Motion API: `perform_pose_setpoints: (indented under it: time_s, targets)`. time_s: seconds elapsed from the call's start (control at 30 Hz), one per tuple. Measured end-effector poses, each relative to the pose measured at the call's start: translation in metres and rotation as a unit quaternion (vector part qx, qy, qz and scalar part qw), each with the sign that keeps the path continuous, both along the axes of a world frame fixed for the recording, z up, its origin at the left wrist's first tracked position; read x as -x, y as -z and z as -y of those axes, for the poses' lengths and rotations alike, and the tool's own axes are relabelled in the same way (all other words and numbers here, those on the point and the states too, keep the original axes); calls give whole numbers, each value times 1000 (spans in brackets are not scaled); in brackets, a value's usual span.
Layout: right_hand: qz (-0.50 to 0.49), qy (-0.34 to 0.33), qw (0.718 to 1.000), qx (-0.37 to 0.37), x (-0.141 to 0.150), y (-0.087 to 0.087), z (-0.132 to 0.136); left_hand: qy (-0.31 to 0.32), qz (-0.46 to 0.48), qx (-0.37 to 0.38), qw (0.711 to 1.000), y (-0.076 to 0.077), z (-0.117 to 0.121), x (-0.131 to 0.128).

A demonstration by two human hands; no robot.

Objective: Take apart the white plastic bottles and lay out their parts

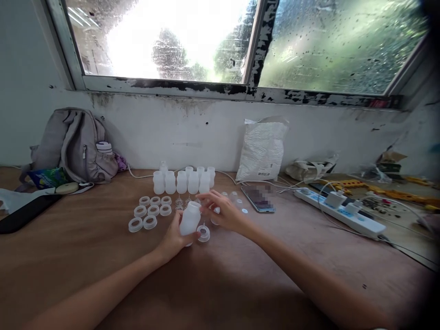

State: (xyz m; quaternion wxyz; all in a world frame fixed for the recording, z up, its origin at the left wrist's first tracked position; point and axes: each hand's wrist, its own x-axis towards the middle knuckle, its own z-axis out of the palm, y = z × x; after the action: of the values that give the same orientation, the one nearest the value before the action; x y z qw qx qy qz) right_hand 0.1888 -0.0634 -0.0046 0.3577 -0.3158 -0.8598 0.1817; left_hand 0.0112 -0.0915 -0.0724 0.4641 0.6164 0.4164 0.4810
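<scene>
My left hand grips a small translucent white bottle, held tilted just above the brown table. My right hand hovers right beside the bottle's neck, fingers curled over a small part I cannot make out. A clear screw ring lies on the table just under the bottle. To the left, several more rings sit in rows. Behind them stands a row of several identical white bottles. Small clear pieces lie right of my hands.
A grey backpack leans on the wall at the far left, a black flat object in front of it. A white bag, a phone and a white power strip with plugs and cables lie to the right.
</scene>
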Motion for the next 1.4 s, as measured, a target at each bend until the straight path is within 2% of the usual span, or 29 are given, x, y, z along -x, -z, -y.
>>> perform_pose_setpoints:
  time_s: [0.13, 0.23, 0.3, 0.37, 0.43, 0.5, 0.57, 0.63, 0.7, 0.77, 0.87, 0.97, 1.17, 1.4]
  targets:
    - [-22, -50, 995, 78, 6, 3, 4, 5, 20, -20, 1000, 0, 1, -1]
    - [-80, -25, 992, 90, 8, -16, -10, -7, 122, -24, 992, -2, 1, 0]
    - [-146, 33, 987, 52, 10, -41, -33, -21, 174, -28, 984, -4, 1, 1]
    - [-196, 115, 973, -25, 14, -67, -66, -42, 175, -33, 983, -4, -1, 3]
    - [-192, 184, 960, -88, 24, -87, -103, -59, 141, -34, 988, -3, -3, 4]
    - [-147, 225, 958, -97, 38, -95, -137, -66, 76, -44, 994, 0, -5, 4]
    - [-73, 262, 959, -79, 56, -92, -164, -50, -24, -89, 994, 1, -4, 6]
    - [-18, 280, 958, -58, 73, -82, -183, -5, -135, -166, 977, 0, -1, 8]
    - [13, 280, 959, -39, 88, -70, -197, 55, -229, -234, 943, -1, 2, 10]
    - [44, 272, 961, -15, 100, -59, -208, 101, -305, -266, 909, -3, 5, 13]
    - [101, 261, 960, 26, 110, -46, -218, 131, -388, -295, 864, -2, 7, 13]
    - [148, 262, 952, 55, 112, -36, -224, 129, -420, -307, 845, 0, 6, 12]
    - [215, 261, 937, 83, 105, -22, -223, 117, -414, -304, 850, 3, 6, 10]
    - [253, 247, 931, 87, 101, -20, -220, 100, -389, -313, 861, 3, 6, 7]
